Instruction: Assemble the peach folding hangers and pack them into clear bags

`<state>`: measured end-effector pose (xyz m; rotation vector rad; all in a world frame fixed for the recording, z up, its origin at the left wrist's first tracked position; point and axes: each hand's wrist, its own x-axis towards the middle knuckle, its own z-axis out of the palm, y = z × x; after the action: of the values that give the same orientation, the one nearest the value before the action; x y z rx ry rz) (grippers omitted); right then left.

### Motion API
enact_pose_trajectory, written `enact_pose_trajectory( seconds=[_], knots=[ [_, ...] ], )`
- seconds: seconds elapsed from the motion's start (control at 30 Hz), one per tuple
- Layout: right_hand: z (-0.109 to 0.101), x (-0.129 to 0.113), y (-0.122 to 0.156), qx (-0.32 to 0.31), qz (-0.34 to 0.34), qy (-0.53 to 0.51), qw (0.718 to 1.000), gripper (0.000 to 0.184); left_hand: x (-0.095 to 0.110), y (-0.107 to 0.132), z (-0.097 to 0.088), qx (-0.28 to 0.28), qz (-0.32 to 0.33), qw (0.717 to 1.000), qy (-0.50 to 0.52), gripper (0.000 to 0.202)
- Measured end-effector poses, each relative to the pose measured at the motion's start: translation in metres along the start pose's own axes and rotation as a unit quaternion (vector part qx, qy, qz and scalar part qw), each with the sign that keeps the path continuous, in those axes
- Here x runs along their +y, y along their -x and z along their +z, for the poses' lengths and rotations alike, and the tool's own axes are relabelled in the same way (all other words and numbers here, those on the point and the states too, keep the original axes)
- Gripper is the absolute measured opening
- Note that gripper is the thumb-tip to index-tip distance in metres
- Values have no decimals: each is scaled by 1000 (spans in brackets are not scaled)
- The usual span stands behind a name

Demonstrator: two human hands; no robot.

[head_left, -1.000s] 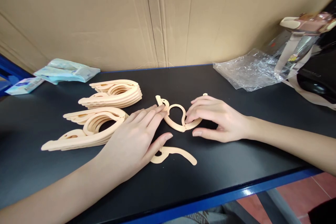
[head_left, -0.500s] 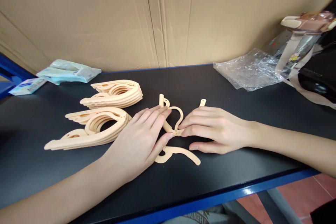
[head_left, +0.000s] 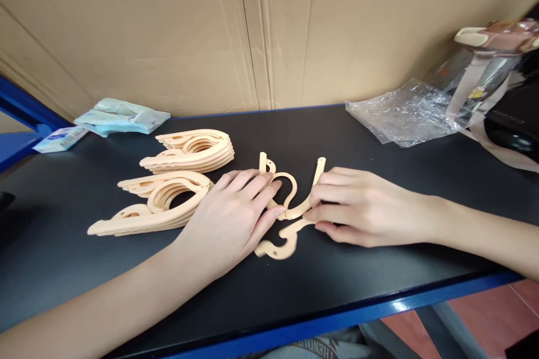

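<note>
On the black tabletop (head_left: 379, 269) lie peach-coloured curved plastic pieces. My left hand (head_left: 229, 219) lies flat with its fingers stretched over a hooked piece (head_left: 283, 182) in the middle. My right hand (head_left: 362, 207) pinches the end of a second curved piece (head_left: 280, 241), which lies just below the first; another arm of plastic (head_left: 319, 171) sticks up beside its fingers. The two hands almost touch at their fingertips.
Two stacks of the same peach pieces (head_left: 193, 151) (head_left: 155, 205) lie left of my hands. Light blue packets (head_left: 120, 116) sit at the back left. Crumpled clear plastic film (head_left: 404, 115) and a bag (head_left: 501, 67) are at the right. Cardboard (head_left: 269, 28) forms the back wall.
My right hand has closed from flat fingers into a pinch on the lower curved piece and pulled it up toward the hooked one. The left hand has barely moved.
</note>
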<state>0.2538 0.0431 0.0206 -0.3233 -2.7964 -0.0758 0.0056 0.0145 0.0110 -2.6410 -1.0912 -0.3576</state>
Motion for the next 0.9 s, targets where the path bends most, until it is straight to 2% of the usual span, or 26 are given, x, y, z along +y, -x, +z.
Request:
enact_pose_trajectory(
  seconds=[0.13,0.23,0.47,0.6,0.8,0.9],
  knots=[
    [-10,17,6,-48,40,-25,998,23,2,1,-1,9,14,1000,-15,46],
    [-14,30,10,-59,66,-30,996,26,2,3,-4,7,24,999,-31,47],
    [-15,52,19,-45,131,102,985,27,0,6,-4,8,40,996,-76,42],
    [-18,56,21,-46,182,146,971,24,1,5,-2,4,44,996,-73,40],
    [-21,54,24,-131,299,161,931,29,2,6,-1,-7,41,999,-34,42],
    [-20,51,23,-121,322,148,927,32,2,6,-1,-8,40,999,-20,44]
  ],
)
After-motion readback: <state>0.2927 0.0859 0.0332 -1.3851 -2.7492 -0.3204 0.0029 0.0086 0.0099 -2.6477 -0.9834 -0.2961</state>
